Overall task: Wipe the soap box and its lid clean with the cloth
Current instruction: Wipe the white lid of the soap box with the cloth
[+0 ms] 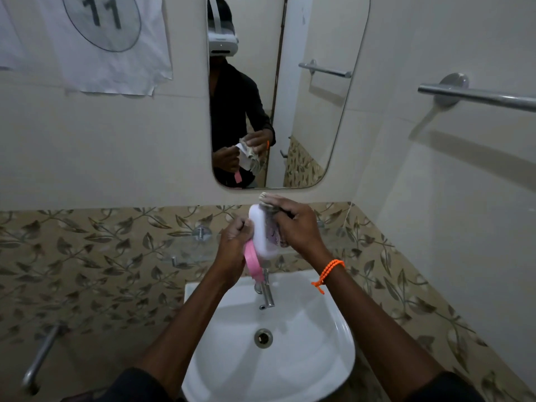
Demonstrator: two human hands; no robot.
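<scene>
A person stands at a white sink, both hands raised above the tap and just below the mirror. The left hand has its fingers curled tight around the edge of a white soap box, which is held upright on its long side, and also grips a pink lid that hangs below the box, toward the tap. The right hand, an orange beaded band on its wrist, has its fingers closed on a patterned cloth and presses it against the right face of the box. Cloth and box are touching; the far side of the box is hidden behind the hand. The mirror reflects the same grip from the front. A metal towel rail is fixed to the wall at right, and a sheet of paper marked "11" hangs at upper left.
</scene>
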